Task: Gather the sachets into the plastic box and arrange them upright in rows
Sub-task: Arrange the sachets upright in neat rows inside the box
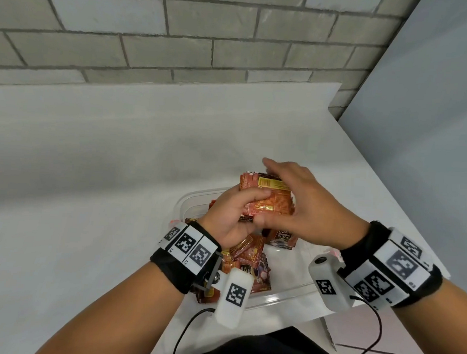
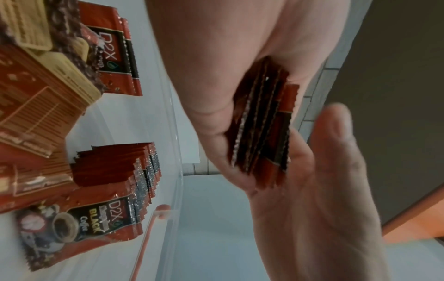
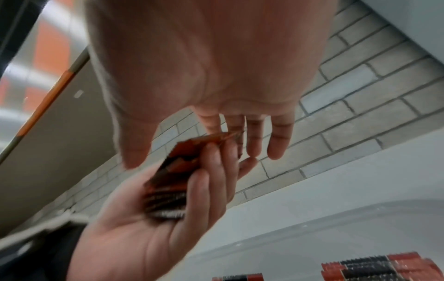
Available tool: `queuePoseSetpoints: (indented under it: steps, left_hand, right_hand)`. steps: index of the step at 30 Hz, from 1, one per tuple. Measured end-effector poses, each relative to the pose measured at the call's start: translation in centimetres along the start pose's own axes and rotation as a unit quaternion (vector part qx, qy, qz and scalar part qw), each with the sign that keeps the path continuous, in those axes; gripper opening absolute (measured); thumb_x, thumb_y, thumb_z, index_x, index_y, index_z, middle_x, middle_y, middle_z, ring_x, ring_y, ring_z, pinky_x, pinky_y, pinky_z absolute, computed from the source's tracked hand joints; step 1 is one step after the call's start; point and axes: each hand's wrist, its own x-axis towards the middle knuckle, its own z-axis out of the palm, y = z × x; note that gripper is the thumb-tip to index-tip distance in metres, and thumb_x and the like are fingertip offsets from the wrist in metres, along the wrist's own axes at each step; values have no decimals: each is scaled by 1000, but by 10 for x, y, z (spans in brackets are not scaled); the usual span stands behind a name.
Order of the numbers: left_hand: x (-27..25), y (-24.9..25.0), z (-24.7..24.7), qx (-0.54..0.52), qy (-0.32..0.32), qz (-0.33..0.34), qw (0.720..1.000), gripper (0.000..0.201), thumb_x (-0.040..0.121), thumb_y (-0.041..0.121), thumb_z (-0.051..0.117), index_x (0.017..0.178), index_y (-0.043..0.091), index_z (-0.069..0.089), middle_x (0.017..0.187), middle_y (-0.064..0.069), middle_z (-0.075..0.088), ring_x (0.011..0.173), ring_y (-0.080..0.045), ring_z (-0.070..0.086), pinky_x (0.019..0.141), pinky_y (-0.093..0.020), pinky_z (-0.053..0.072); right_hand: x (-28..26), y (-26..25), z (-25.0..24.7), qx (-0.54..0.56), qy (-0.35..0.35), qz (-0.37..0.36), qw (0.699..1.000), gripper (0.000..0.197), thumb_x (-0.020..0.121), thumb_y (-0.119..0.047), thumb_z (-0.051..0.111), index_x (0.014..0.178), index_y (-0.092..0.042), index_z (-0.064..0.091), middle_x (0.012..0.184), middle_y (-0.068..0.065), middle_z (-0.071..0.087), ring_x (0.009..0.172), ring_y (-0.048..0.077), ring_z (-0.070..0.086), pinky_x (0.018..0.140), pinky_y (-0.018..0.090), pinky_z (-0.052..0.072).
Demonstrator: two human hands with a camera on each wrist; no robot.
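- At the centre of the head view, the left hand (image 1: 231, 217) grips a stack (image 1: 266, 198) of red sachets, thumb across its face and fingers curled behind it.
- The right hand (image 1: 301, 205) lies against the stack's right and top edges with fingers straight and together; it holds nothing, only touching the stack.
- The stack is held above the box (image 1: 282, 294), a clear plastic one in the lower middle of the frame, with loose sachets (image 1: 249, 260) lying in a heap inside it under the left wrist.
- The left wrist view alone shows the stack's serrated edges (image 2: 259, 131) clamped between thumb and fingers, the right palm (image 2: 324, 190) at lower right, and, at left, sachets in the box (image 2: 113, 167) standing on edge in a packed row, with others printed "D2X Black Coffee" lying flat.
- The right wrist view shows from below what the head view hides: the left fingers (image 3: 211, 171) wrapped round the stack (image 3: 168, 190), the right fingers (image 3: 278, 140) extended over it, and a row of sachet tops (image 3: 374, 268) at lower right.
- The box sits on a white table (image 1: 90, 168) near its front edge, with a grey brick wall (image 1: 180, 36) across the top of the frame and a plain pale panel (image 1: 436, 107) at upper right.
- Tiled floor (image 1: 397, 348) shows at lower right, blurred.
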Motion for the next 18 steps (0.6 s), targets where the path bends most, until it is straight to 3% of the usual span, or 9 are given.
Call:
queuePoseSetpoints:
  steps: [1,3,5,7,10,12,14,16,18]
  left_hand:
    - [-1,1,-1,-1,-5,3,1000,13,82,5,58,92,4,67,83,-11,70,76,-22,69,65,-34,58]
    - [-2,3,-2,6,-2,9,1000,25,79,6,58,103,1,64,90,-13,71,83,-24,70,69,-37,59]
    - [-2,3,-3,15,2,1,1000,35,77,7,60,112,2,60,99,-14,70,90,-25,69,75,-38,59]
    - [-2,2,-3,27,3,-7,1000,33,79,16,61,110,7,62,102,-14,70,92,-24,68,78,-39,58]
    - [0,1,-3,29,22,-8,999,37,79,37,60,106,11,62,91,-12,67,80,-21,66,76,-37,57]
    - [1,3,-4,1,31,-2,1000,46,73,41,67,107,11,61,87,-13,66,76,-21,66,75,-36,58]
    - [2,3,-4,-10,20,5,1000,41,74,34,69,104,7,64,90,-13,68,80,-22,67,73,-36,57]
    - [2,3,-5,6,22,14,1000,19,81,11,64,97,1,63,87,-11,68,82,-21,67,68,-32,57]
    - [1,3,-6,26,29,21,999,13,78,-2,60,92,-3,61,82,-11,69,82,-21,68,67,-32,57]
  right_hand:
    - [-1,2,-3,19,31,11,999,84,78,-61,63,147,-28,28,128,-8,44,117,7,40,93,18,35]
    - [-2,6,-9,56,74,47,995,65,85,-45,63,141,-27,38,116,-8,52,102,10,52,83,18,43]
    - [-2,9,-12,110,68,86,988,50,85,-27,68,131,-26,49,99,-7,57,87,14,59,78,28,51]
    - [-2,11,-13,161,76,92,980,31,83,-17,70,111,-27,60,88,-5,60,79,19,62,76,35,54]
    - [-3,10,-15,155,188,51,969,17,82,-12,71,84,-25,60,81,-7,62,75,11,58,67,25,50]
    - [-5,9,-13,101,207,3,973,17,80,-10,73,78,-21,60,82,-7,60,75,8,56,66,20,47]
    - [-9,11,-4,39,144,-35,988,16,76,-15,78,82,-23,65,87,-5,57,81,8,53,69,17,41]
    - [-12,14,4,18,71,-39,997,20,74,-25,80,91,-24,70,93,-3,55,90,9,52,76,18,39]
    - [-12,16,2,33,72,-28,996,20,76,-30,77,94,-24,71,93,-3,55,90,4,50,77,13,36]
